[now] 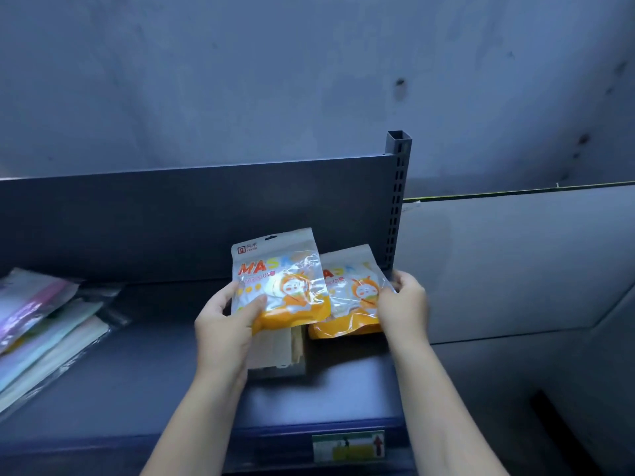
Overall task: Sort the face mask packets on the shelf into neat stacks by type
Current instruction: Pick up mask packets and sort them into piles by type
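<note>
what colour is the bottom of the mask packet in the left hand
Orange-yellow, below a white top, on the mask packet in the left hand; head view.

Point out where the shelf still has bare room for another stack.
Bare shelf lies between the pastel packets at left and the left hand, and along the front edge. Crowded: the right end, where both hands hold orange packets by the upright post.

"MASK" reads on the left orange packet; its smaller print seems illegible.
</note>
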A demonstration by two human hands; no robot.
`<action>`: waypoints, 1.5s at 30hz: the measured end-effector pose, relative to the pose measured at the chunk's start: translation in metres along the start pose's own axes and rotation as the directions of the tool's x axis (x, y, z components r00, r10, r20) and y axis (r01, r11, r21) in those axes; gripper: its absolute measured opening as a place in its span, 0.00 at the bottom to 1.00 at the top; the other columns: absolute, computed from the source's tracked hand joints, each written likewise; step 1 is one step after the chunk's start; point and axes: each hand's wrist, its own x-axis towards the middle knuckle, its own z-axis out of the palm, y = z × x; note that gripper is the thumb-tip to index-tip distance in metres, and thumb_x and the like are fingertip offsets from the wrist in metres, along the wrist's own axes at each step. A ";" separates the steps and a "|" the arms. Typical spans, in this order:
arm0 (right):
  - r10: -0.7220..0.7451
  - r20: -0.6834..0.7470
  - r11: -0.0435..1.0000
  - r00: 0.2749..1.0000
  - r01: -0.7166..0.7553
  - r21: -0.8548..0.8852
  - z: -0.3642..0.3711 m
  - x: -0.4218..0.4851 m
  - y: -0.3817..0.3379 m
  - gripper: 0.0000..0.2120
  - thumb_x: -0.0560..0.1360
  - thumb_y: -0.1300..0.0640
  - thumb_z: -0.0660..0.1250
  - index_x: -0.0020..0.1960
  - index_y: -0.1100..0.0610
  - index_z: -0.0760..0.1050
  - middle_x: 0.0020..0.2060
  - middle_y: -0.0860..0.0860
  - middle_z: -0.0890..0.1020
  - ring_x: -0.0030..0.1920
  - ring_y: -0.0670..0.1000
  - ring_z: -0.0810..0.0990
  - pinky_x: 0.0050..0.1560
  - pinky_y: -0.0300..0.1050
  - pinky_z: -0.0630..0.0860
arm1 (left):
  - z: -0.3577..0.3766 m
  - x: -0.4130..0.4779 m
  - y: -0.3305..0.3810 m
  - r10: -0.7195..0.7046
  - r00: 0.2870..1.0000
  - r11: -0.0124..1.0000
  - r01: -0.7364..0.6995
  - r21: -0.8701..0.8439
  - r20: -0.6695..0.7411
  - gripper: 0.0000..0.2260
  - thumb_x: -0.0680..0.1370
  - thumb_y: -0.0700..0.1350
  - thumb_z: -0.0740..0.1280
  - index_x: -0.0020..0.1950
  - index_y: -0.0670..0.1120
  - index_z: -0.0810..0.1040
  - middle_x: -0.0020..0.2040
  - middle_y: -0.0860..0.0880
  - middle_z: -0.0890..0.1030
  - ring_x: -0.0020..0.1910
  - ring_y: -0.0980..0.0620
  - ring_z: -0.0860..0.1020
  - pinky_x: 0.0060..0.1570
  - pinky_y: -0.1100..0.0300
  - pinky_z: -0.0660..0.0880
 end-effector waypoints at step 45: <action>-0.406 0.321 0.753 0.856 0.512 -0.413 -0.015 -0.020 -0.010 0.29 0.80 0.41 0.55 0.77 0.52 0.71 0.77 0.47 0.73 0.81 0.53 0.62 0.81 0.62 0.57 | 0.060 -0.019 -0.041 0.189 0.820 0.329 -0.571 0.752 0.541 0.42 0.74 0.61 0.73 0.84 0.52 0.60 0.85 0.51 0.56 0.80 0.48 0.59 0.77 0.51 0.62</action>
